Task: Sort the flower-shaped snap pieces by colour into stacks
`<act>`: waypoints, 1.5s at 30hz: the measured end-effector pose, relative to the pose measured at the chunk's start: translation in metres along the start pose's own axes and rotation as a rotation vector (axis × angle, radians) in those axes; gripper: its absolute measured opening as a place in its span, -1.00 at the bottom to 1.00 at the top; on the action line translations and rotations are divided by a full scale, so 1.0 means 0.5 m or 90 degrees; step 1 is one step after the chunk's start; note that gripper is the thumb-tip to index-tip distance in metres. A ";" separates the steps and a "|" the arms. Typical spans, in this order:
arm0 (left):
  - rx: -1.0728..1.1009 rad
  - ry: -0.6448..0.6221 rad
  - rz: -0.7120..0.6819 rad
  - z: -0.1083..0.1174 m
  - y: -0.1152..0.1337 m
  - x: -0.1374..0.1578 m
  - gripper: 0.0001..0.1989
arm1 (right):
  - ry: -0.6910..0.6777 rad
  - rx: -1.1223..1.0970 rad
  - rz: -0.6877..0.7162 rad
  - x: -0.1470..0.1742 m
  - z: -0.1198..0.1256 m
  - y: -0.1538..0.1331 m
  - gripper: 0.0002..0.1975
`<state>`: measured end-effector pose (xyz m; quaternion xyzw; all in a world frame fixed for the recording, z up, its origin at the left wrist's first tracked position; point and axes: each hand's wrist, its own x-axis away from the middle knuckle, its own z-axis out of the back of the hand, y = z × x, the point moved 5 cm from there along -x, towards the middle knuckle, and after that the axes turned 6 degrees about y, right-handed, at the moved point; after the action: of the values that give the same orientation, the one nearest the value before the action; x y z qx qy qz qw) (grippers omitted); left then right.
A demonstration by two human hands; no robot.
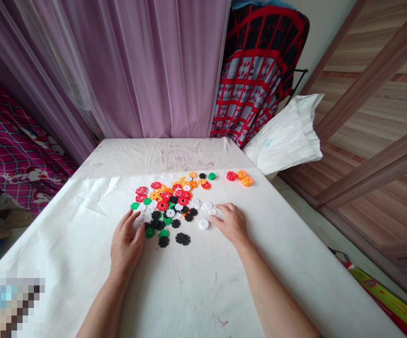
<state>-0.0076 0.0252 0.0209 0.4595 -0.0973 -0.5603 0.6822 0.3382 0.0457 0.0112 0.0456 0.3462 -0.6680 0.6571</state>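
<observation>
Both hands lie flat, fingers spread, nothing gripped: left hand point(126, 244) at 7 o'clock, right hand point(232, 224) at 4 o'clock of unsorted pile of coloured plastic snowflake discs point(171, 202); small red-orange cluster point(240, 177) is set apart at 2 o'clock on white-covered surface point(83, 225).

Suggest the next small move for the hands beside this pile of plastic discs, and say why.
Probably the right hand pinches the lone white disc: it lies apart from the pile, just beside those fingertips, while the left hand rests flat and empty at the pile's edge.

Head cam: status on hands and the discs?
Left hand and right hand flat, open, holding nothing. Plastic discs heaped between them on white cloth. Small separate cluster far right. Nothing blocking.
</observation>
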 end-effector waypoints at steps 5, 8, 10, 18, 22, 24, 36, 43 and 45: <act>0.001 0.002 -0.003 -0.001 -0.003 0.000 -0.61 | -0.017 0.016 0.011 0.002 -0.006 -0.009 -0.84; 0.006 0.003 -0.001 0.000 -0.004 0.000 -0.62 | -0.001 0.009 0.012 0.003 -0.007 -0.006 -0.87; 0.007 -0.001 0.003 0.001 -0.002 0.000 -0.62 | 0.009 -0.002 0.008 0.004 -0.006 -0.002 -0.88; -0.005 -0.017 0.016 0.004 0.005 0.001 -0.60 | 0.042 -0.157 0.069 0.022 0.020 -0.039 -0.86; 0.003 -0.011 0.013 0.003 0.002 0.001 -0.60 | 0.028 -0.165 0.140 0.035 0.021 -0.072 -0.84; 0.005 -0.005 0.007 0.003 0.001 0.000 -0.61 | 0.028 -0.157 0.160 0.038 0.020 -0.078 -0.83; -0.002 -0.010 0.019 0.003 0.003 0.001 -0.59 | 0.012 -0.129 0.155 0.041 0.021 -0.079 -0.84; -0.003 -0.013 0.025 0.003 0.003 0.001 -0.58 | 0.014 -0.135 0.157 0.040 0.023 -0.079 -0.85; -0.001 -0.011 0.019 0.003 0.002 0.000 -0.60 | 0.011 -0.126 0.152 0.041 0.022 -0.078 -0.85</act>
<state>-0.0077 0.0241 0.0226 0.4526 -0.1096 -0.5541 0.6900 0.3045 0.0189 0.0245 0.0271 0.4084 -0.5475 0.7299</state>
